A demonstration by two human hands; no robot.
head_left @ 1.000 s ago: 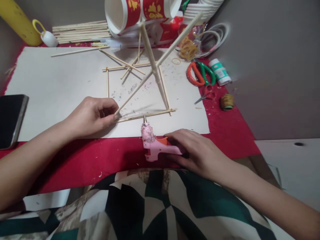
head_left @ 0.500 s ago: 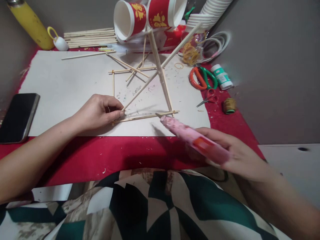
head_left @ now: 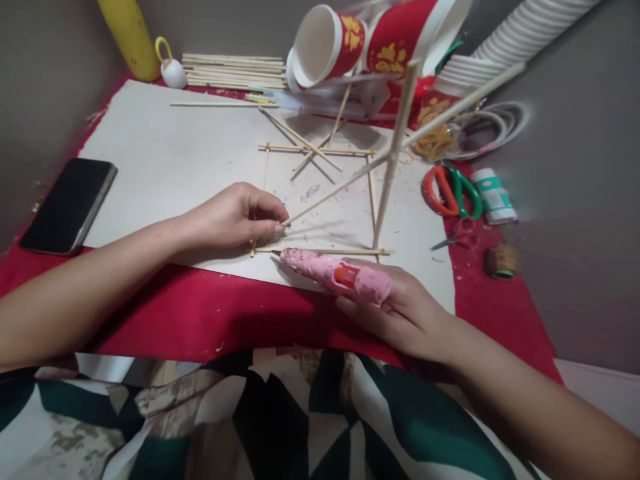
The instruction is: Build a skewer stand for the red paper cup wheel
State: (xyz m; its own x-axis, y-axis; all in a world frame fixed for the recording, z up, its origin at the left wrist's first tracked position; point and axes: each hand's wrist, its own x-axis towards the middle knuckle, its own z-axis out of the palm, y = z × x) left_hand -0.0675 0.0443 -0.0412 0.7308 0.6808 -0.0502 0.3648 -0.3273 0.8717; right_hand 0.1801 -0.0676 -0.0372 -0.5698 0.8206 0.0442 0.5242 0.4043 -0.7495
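My left hand is closed, thumb and fingers pinching the lower end of a slanted wooden stick. That stick rises to the right and crosses an upright stick of the frame. In my right hand is a pink utility knife with a red slider, its dark pointed tip aimed left. The tip lies close to the frame's front stick, near its left corner; whether they touch I cannot tell. Rubber bands bind the corners of the stick frame. Crossed sticks show at its back.
White board covers part of the red cloth. A phone lies left. Behind are a yellow bottle, spare sticks and paper cups. To the right are scissors, small scissors, a white-green bottle and a thread spool.
The knife in my right hand has moved left along the front stick, toward my left hand. My left hand keeps its pinch on the slanted stick. The camera view has turned and shifted.
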